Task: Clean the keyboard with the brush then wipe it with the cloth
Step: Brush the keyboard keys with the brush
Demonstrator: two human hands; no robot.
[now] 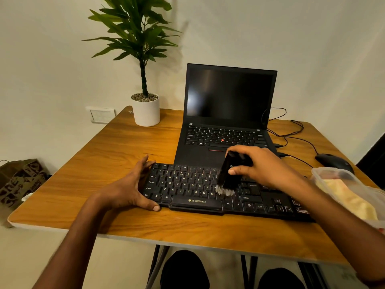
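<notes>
A black keyboard lies across the near half of the wooden table. My right hand grips a black brush by its handle, pale bristles pointing down onto the keys right of the letter block. My left hand holds the keyboard's left end, thumb at the front edge and fingers at the back corner. A yellow cloth lies in a clear plastic container at the right edge of the table.
An open black laptop with a dark screen stands right behind the keyboard. A potted plant is at the back left, a black mouse and cables at the back right. A paper bag sits on the floor, left.
</notes>
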